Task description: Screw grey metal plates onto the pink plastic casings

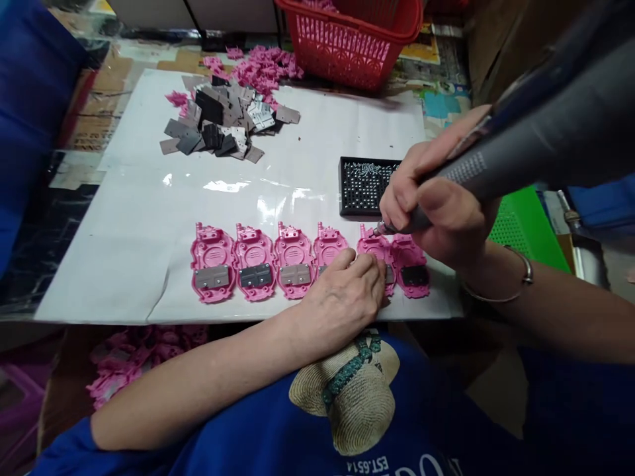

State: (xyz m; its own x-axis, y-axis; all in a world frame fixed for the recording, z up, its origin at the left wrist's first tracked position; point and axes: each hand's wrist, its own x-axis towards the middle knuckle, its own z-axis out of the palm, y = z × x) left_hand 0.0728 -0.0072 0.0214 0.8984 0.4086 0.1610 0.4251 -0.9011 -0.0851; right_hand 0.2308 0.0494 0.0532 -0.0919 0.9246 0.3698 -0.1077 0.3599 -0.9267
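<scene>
Several pink plastic shells lie in a row near the front edge of the white board, with grey or black plates screwed across their lower parts. My left hand presses its bent fingers on the fifth shell from the left and partly covers the fourth. My right hand is wrapped round a grey electric screwdriver, whose tip touches the upper part of that fifth shell. Behind it, a black screw tray full of small silver screws is partly hidden by my right hand.
A pile of metal plates and pink parts sit at the back left of the white board. Behind stands a red basket. On the right is a green basket. More pink pieces lie below the front edge.
</scene>
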